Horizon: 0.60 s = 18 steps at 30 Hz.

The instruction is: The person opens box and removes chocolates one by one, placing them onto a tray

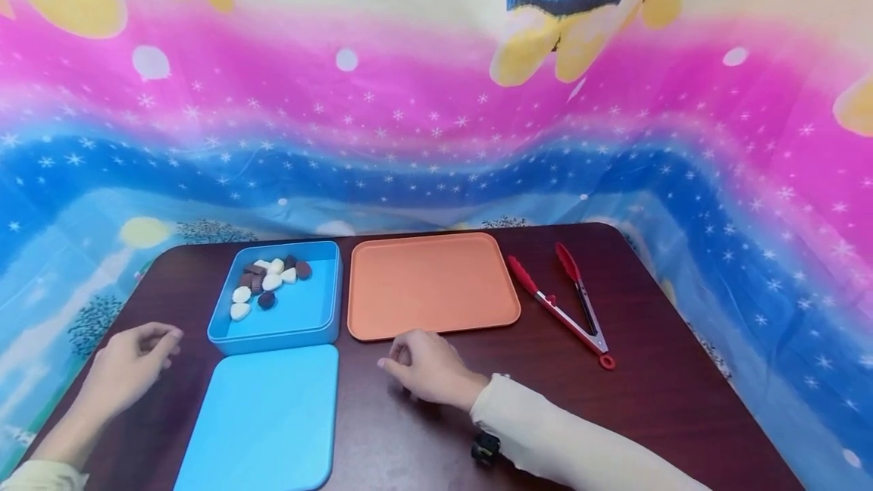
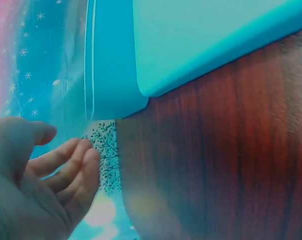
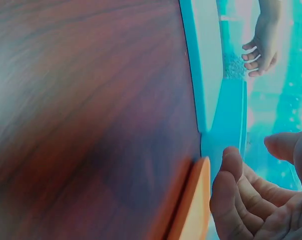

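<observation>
The right hand (image 1: pixel 424 366) hangs at the near rim of the orange tray (image 1: pixel 433 286), fingers loosely bent and nothing in them; I can't quite tell from here whether the knuckles brush that rim. The left hand (image 1: pixel 129 366) is just as free, relaxed beside the blue box (image 1: pixel 280 343) with its thumb near the fingertips.

Between the two hands lies the lid (image 1: pixel 266 419), flat and right in front of the box, I'd guess so that the contents stay in easy reach. Ahead and to the right of the left hand, inside the box, the chocolates (image 1: pixel 272 282) sit bunched toward the far left part (dark, brown and cream ones mixed). The tray lies straight beyond the right hand and just beside the box, so anything passed between them would have a short way to go, as I judge it.

Farther out, beyond the right hand to its right, the tongs (image 1: pixel 569 322) rest spread on the table (image 1: pixel 395 445), red tips pointing away, the looped end nearer the person, handy for picking up.
</observation>
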Each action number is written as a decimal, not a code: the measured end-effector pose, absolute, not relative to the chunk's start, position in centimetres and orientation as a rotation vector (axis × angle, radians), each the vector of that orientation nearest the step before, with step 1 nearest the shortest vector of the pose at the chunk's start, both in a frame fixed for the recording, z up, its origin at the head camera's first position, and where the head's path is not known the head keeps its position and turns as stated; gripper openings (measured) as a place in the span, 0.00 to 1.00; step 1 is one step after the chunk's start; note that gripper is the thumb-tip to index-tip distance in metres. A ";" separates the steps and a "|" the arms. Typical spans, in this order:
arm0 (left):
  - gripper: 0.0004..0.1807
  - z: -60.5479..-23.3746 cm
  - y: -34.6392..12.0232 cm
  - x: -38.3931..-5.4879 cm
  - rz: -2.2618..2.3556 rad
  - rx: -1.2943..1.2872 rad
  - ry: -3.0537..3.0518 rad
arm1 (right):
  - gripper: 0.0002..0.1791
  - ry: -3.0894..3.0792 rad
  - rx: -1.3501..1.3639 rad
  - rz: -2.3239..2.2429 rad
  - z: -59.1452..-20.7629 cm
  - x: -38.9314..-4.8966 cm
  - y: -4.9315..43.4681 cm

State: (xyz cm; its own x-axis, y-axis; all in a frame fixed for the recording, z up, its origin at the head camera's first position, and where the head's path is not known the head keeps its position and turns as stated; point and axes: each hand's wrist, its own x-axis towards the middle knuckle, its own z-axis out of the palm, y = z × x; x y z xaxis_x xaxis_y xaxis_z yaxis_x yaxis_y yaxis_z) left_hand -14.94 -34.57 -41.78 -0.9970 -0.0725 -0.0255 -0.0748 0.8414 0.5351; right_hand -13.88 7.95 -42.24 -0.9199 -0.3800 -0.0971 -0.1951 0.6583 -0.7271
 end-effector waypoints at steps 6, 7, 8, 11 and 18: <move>0.25 -42.5 -33.4 -15.8 1.077 -0.131 3.113 | 0.08 2.704 -0.457 -1.167 -41.6 -13.8 11.4; 0.26 -42.6 -33.2 -16.0 1.087 -0.136 3.111 | 0.08 2.722 -0.453 -1.173 -41.5 -13.8 12.0; 0.27 -42.7 -32.9 -16.4 1.095 -0.141 3.104 | 0.08 2.749 -0.449 -1.176 -41.4 -13.8 12.6; 0.30 -42.8 -32.1 -17.5 1.117 -0.175 3.053 | 0.06 2.833 -0.427 -1.179 -41.2 -13.9 14.4; 0.37 -43.3 -30.4 -19.8 1.194 -0.287 2.848 | 0.13 2.906 -0.281 -1.252 -41.3 -14.5 18.6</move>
